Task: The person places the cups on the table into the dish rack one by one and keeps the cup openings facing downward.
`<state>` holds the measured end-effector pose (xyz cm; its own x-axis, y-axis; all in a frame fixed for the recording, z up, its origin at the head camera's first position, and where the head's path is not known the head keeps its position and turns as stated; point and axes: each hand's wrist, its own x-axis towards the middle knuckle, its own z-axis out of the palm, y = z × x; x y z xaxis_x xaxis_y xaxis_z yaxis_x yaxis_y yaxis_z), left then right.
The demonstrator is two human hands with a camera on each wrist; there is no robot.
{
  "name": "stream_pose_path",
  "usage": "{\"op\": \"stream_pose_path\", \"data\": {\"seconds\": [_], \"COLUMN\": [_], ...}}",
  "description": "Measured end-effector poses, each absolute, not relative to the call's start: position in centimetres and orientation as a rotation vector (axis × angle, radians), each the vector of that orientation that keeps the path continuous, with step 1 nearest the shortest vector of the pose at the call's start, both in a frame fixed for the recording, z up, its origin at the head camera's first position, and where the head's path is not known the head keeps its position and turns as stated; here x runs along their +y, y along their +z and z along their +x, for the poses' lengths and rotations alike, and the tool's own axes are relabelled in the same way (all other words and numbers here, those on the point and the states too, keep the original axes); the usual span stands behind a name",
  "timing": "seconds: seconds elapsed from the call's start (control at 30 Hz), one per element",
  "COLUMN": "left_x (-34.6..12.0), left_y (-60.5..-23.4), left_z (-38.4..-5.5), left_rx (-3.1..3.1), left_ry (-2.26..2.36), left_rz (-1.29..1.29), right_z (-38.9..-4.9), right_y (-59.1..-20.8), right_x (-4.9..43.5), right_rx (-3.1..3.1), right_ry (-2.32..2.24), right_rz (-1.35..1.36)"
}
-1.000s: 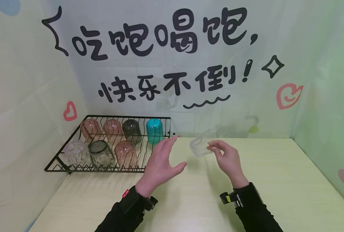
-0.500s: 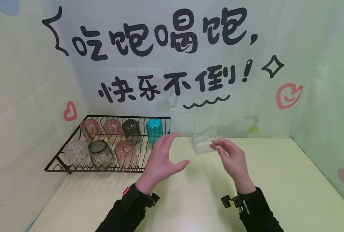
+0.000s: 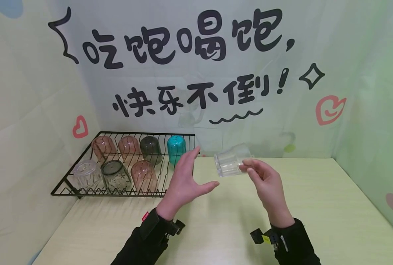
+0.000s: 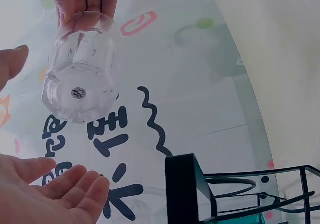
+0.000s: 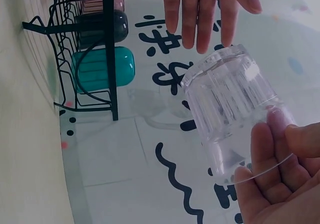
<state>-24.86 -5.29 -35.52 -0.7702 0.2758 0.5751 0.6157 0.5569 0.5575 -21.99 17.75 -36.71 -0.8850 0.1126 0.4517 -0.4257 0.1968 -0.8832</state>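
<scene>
My right hand pinches a clear glass by its rim, thumb on one side and fingers on the other. The glass lies tilted on its side above the table, its thick base toward my left hand. My left hand is spread with thumb and fingers apart, a short way left of the base and touching nothing. In the left wrist view a small dark round mark shows on the glass base. The right wrist view shows ribbed sides on the glass and the left fingers close beyond its base.
A black wire rack at the back left holds several upturned glasses: pink, grey, clear and a blue one near its right end. The pale table reaches to a printed cloth backdrop behind.
The right hand has raised the glass slightly and turned it more onto its side, the wrist shifting right and toward the person. The left hand has moved slightly up and right, still spread.
</scene>
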Motion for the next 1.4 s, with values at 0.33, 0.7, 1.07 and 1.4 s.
{"op": "stream_pose_path", "data": {"seconds": [0.33, 0.7, 1.07, 1.4], "left_x": [-4.5, -3.6, -3.4, -3.3], "left_y": [-35.2, -34.9, -35.0, -34.4], "left_z": [-24.9, -24.7, -24.8, -24.3], "left_rx": [-2.327, -2.262, -2.211, -2.219], "left_ry": [-1.190, -1.398, -1.576, -1.723], "left_rz": [-0.722, -0.783, -0.824, -0.797], "right_z": [-21.2, -20.5, -20.2, -20.2], "right_y": [-36.4, -36.2, -36.1, -36.0], "right_x": [17.0, 16.2, 15.8, 15.7], "right_rx": [-1.994, -1.942, -1.932, -1.933], "right_ry": [1.849, 1.902, 1.921, 1.927], "right_rz": [0.313, 0.405, 0.426, 0.422]}}
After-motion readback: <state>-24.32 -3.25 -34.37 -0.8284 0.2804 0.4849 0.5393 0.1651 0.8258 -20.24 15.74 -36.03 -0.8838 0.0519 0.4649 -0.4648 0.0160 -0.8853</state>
